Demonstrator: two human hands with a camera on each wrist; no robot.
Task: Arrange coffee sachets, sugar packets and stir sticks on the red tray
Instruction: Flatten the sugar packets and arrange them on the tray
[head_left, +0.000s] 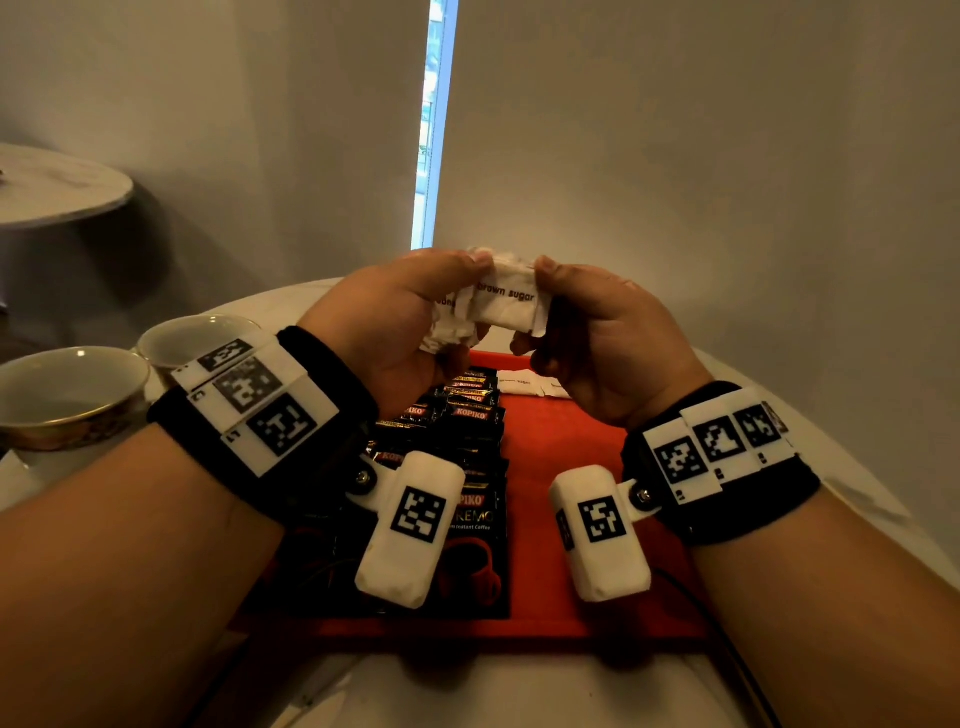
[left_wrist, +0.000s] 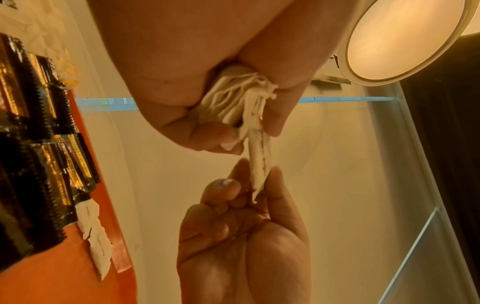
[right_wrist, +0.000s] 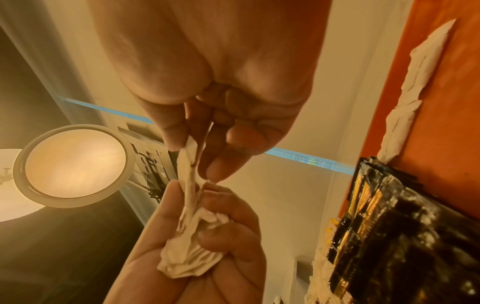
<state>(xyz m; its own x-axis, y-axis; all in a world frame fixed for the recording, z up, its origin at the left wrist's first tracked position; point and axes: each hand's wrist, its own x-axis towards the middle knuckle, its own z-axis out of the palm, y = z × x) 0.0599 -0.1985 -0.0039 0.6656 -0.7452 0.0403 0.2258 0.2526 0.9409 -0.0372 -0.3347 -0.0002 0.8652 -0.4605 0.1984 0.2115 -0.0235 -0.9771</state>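
Observation:
My left hand (head_left: 415, 306) grips a bunch of white brown sugar packets (head_left: 457, 327) above the far edge of the red tray (head_left: 566, 431). My right hand (head_left: 566, 317) pinches the front packet (head_left: 511, 304) of that bunch between thumb and fingers. In the left wrist view the bunch (left_wrist: 233, 100) fans out of the left fist, and one packet (left_wrist: 259, 160) reaches down into the right fingers. Black Kopiko coffee sachets (head_left: 462, 415) lie in an overlapping row along the tray's left half. Two sugar packets (head_left: 535, 387) lie flat at the tray's far edge.
Two empty cups (head_left: 67, 395) stand left of the tray on the white round table (head_left: 857, 499). A second round table (head_left: 57, 192) stands farther left. The tray's right half (head_left: 571, 457) is bare red. A ceiling lamp (right_wrist: 75, 166) shows in the wrist views.

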